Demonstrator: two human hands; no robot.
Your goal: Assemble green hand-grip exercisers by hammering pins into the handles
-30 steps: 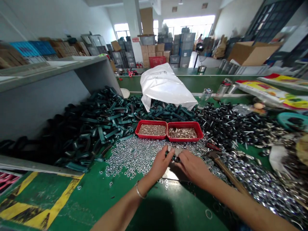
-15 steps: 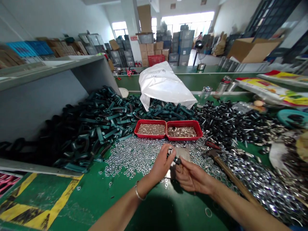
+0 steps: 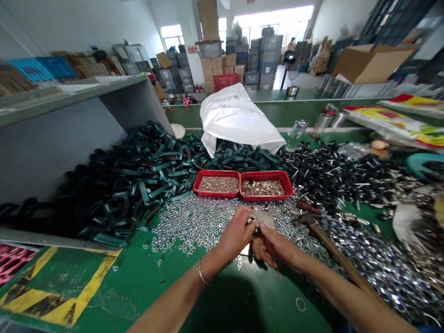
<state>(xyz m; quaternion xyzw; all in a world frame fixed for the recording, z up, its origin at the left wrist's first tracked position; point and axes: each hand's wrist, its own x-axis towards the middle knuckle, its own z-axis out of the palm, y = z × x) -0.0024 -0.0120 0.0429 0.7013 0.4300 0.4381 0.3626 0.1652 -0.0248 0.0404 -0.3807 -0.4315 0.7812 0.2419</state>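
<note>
My left hand [image 3: 236,233] and my right hand [image 3: 274,247] meet above a small metal plate [image 3: 265,217] on the green bench. Both are closed in a pinch on one small part [image 3: 253,225], a dark piece with a shiny metal end. A silver bangle sits on my left wrist. Loose silver washers [image 3: 194,222] lie spread under and around the hands. Two red trays [image 3: 243,185] of small metal pieces stand just beyond the hands.
A hammer [image 3: 322,236] lies to the right of my hands. A heap of dark green plastic handles [image 3: 138,180] fills the left, black bolts [image 3: 340,175] the right, and a white bag [image 3: 236,118] sits behind. A grey shelf [image 3: 69,120] rises at left.
Both hands have drawn slightly toward me and closer together around the small part. My right hand has turned, with its fingers now curled under the part.
</note>
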